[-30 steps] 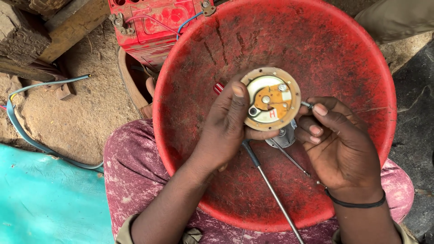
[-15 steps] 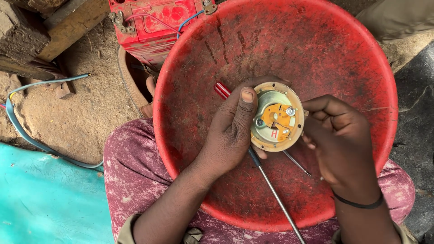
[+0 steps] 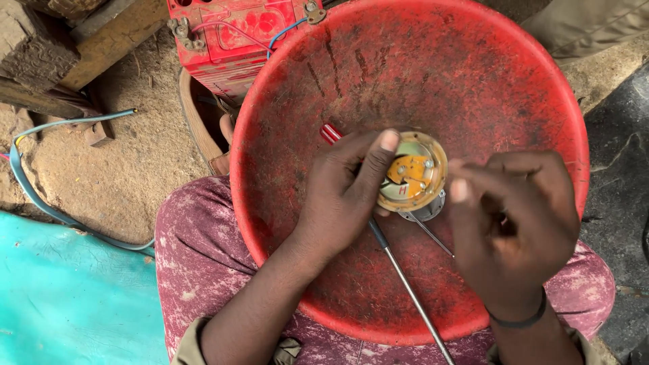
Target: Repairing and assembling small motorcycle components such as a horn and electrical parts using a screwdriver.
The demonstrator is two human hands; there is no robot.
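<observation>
In the middle of the big round red plastic basin [image 3: 433, 74] on your lap, you held one small round metal disc part with a yellow plate on its face [image 3: 412, 177], resting just above the basin floor. Your left hand [image 3: 345, 196] clamped its left rim, thumb laid over the top edge; your right hand [image 3: 517, 226] sat just right of it, fingers curled loosely, and I could not tell whether it gripped anything. The part looked rigid, light and probably greasy, with small screws and contacts that seemed delicate, so the bare rim seemed the safest hold, not the face. One long thin steel screwdriver with a red handle [image 3: 405, 284] ran under your left hand toward the near edge. Far left stood one red box-shaped battery with wires [image 3: 230, 40]; one pale blue cable [image 3: 40, 196] lay on the dirt at left.
</observation>
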